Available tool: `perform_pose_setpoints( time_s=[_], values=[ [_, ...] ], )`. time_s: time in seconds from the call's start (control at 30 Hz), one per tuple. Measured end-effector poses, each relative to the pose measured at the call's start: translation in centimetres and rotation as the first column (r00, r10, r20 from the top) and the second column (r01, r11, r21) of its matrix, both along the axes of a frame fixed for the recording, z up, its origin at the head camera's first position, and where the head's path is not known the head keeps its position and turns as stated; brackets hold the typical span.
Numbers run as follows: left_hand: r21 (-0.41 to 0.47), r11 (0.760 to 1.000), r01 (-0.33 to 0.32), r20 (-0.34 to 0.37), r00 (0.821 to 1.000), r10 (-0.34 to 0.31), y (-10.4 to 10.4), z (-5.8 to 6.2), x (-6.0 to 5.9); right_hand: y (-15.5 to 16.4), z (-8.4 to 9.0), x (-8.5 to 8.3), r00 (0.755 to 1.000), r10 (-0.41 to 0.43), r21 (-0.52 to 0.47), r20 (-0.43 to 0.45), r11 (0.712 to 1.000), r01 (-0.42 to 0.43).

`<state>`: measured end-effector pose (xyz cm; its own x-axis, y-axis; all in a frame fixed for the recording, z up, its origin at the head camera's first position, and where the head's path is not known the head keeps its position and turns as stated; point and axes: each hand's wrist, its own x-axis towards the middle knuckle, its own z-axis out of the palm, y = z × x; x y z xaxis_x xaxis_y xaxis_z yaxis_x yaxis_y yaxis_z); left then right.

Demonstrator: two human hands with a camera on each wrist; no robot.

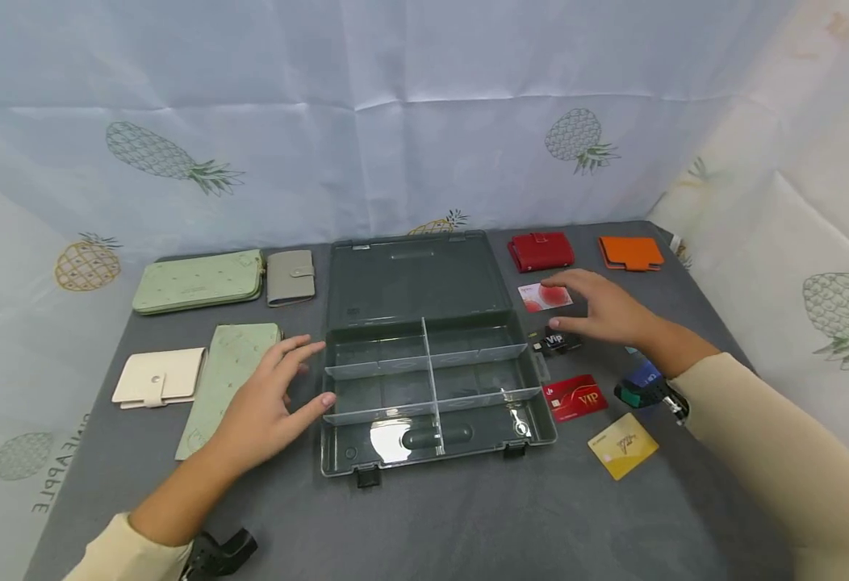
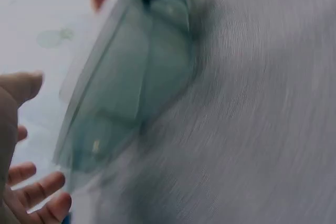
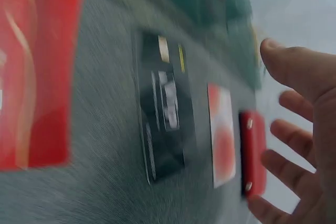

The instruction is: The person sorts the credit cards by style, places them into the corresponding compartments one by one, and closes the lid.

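A dark translucent plastic box point(image 1: 413, 290) lies at the centre of the head view, lid folded back toward the top of the frame; clear dividers point(image 1: 433, 387) form six compartments. The left hand point(image 1: 265, 411), left of centre, has fingers extended, thumb apart, and grips nothing; its fingertips are at the box's left edge, contact cannot be told. A pale green rectangular wallet point(image 1: 232, 371) lies partly beneath it. The right hand point(image 1: 602, 307), right of centre, is loosely spread and holds nothing. Nearest to it, right of the box, are a white card with red circles point(image 1: 537, 300) and a black card marked "Vip" point(image 1: 555, 342). Below these, toward the lower right, lie a red VIP card point(image 1: 575, 398) and a gold card point(image 1: 624, 446).
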<state>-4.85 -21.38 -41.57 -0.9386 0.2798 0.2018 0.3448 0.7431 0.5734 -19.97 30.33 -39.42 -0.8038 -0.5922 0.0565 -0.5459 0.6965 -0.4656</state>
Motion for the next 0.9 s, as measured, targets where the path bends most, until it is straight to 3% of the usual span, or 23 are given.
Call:
perform_pose_setpoints(
  time_s=[0.07,0.2,0.37,0.53,0.9],
  values=[
    [0.116,0.993,-0.035,0.035,0.999,0.031,0.5,-0.6,0.7,0.3,-0.7,-1.2,0.999,-0.011,-0.041,0.046,0.999,0.013],
    [0.3,0.948,-0.11,0.1,0.991,0.083,1.7,-1.8,1.8,0.9,-1.7,-3.2,0.987,-0.082,-0.066,0.141,0.994,0.092],
    [0.425,0.876,-0.228,0.184,0.969,0.164,2.9,-2.9,1.9,1.6,-2.4,-4.5,0.944,-0.208,-0.024,0.254,0.975,0.221],
    [0.518,0.81,-0.275,0.24,0.956,0.171,3.1,-3.5,1.8,1.9,-3.1,-5.1,0.93,-0.241,0.024,0.278,0.969,0.244],
    [0.584,0.767,-0.264,0.234,0.96,0.153,2.8,-4.3,1.4,1.7,-3.5,-5.4,0.931,-0.236,0.026,0.277,0.971,0.238]
  ],
)
